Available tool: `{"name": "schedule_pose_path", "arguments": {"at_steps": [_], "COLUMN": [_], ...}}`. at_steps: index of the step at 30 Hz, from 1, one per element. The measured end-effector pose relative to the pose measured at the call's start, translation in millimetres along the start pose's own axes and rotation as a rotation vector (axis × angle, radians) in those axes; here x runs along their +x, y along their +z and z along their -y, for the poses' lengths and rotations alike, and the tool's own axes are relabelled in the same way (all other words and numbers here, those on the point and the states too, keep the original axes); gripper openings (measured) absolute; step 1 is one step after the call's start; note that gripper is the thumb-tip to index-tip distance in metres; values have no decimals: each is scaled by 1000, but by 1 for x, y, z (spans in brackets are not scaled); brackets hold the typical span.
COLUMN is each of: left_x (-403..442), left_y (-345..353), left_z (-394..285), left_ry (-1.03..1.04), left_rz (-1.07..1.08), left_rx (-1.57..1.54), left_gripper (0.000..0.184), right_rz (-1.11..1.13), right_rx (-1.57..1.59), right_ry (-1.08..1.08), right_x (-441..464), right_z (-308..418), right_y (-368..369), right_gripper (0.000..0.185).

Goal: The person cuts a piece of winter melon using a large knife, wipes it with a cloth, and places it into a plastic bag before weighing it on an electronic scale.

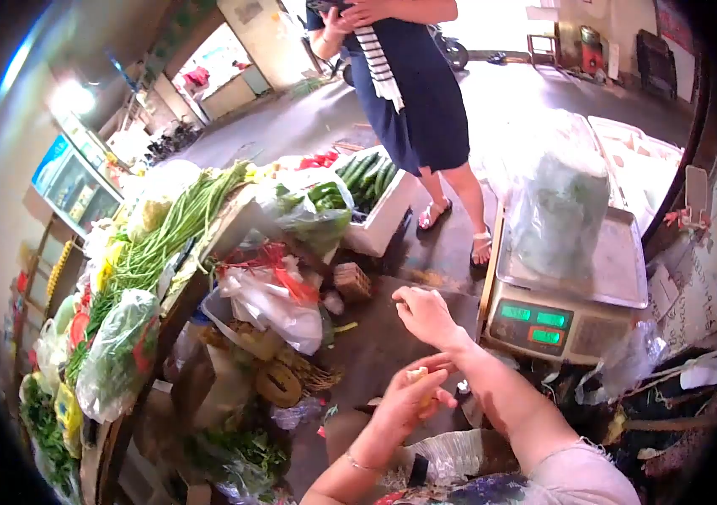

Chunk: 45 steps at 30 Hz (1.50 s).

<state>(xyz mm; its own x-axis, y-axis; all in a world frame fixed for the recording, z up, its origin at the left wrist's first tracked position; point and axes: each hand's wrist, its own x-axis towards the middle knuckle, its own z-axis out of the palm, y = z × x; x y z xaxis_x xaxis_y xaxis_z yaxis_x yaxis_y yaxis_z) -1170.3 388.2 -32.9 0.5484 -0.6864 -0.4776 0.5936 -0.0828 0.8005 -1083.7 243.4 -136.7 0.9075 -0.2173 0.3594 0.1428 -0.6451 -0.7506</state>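
Note:
My left hand [413, 396] is at the lower middle, its fingers curled around a small yellowish piece [417, 373] whose kind I cannot make out. Just above and to the right, my right hand [427, 318] is bent at the wrist with its fingers curled; what they hold, if anything, is hidden. The left fingertips reach to the right wrist. To the right stands a weighing scale [535, 326] with lit green digits. On its metal tray [625, 265] rests a full clear plastic bag [559, 215] with something greenish inside.
Long green beans [175, 225] and bagged greens [119, 353] lie on the stall at left. A white box [383, 220] holds cucumbers [367, 178]. Beyond it stands a person [413, 93] holding a phone. White bags [270, 303] hang below the stall edge.

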Motion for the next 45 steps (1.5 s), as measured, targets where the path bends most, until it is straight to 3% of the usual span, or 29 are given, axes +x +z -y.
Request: {"name": "schedule_pose_path", "arguments": {"at_steps": [4,7,8,9,12,15,20,25,29,30,31,34,35,38,43,44,45], "left_x": [-18,-9,-2,-2,9,15,13,7,0,-2,-3,-6,-10,-19,-12,-3,-4], "left_y": [7,24,22,23,11,-6,-18,-14,-17,-15,-15,-19,-17,-4,12,18,27], "left_z": [-45,-79,-83,-87,-84,-84,-87,-83,-87,-84,-84,-88,-92,-93,-73,-75,-73], "left_ry": [271,447,488,489,471,488,538,604,583,603,605,1052,1109,1244,1361,1525,1558], "left_rz": [71,128,241,239,236,305,332,283,259,240,241,185,218,293,408,341,268], "left_rx": [5,-66,-80,-45,-85,-176,-140,-188,-60,-86,-87,482,553,512,289,224,149], "left_gripper": [42,49,55,65,82,96,96,81,57,41,41,28,27,22,25,10,8], "right_rz": [203,288,345,379,482,553,602,623,640,640,642,657,655,647,510,512,514], "right_rx": [-88,1270,1300,1220,104,-161,-253,-317,-356,-364,-367,-370,-363,-263,-216,-206,-197], "right_ry": [38,76,51,22,-192,-223,-224,-253,-279,-289,-298,-299,-284,-119,-193,-190,-188], "right_x": [-5,-27,-31,-35,-34,-36,-35,-31,-27,-24,-24,-26,-24,-27,-33,-32,-31], "right_z": [7,48,52,53,48,44,43,47,52,53,52,47,46,40,39,40,41], "right_y": [3,-10,-7,1,17,32,43,47,47,47,49,54,54,63,58,56,55], "right_gripper": [26,21,20,20,20,20,19,19,19,19,19,19,19,16,9,9,9]}}
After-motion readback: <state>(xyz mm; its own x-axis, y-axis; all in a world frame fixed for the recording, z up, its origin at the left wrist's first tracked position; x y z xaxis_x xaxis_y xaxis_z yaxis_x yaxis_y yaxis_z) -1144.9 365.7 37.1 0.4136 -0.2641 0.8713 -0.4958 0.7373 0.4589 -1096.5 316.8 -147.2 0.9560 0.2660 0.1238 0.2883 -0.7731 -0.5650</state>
